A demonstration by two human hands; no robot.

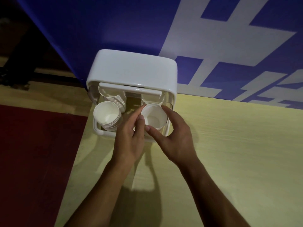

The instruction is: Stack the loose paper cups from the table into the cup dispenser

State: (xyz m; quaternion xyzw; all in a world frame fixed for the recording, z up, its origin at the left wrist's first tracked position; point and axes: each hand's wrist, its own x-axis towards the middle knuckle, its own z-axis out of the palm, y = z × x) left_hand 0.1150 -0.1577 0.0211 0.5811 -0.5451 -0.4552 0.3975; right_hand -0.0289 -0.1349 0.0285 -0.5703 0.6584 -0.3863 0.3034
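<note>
One white cup dispenser (pixel 131 69) stands here. In its front right part there is one single paper cup (pixel 154 118), mouth up. In its front left part there is one nested stack of cups (pixel 106 115); the rims are too tightly packed to count. Behind that stack, still in the dispenser's left part, shows one more row of cup rims (pixel 118 100), also too many to count. Two hands are at the dispenser's front right: one left hand (pixel 129 138) and one right hand (pixel 175 138), both pinching the single cup. Under the dispenser is one yellow table (pixel 229 145); behind it, one blue banner (pixel 114 22).
</note>
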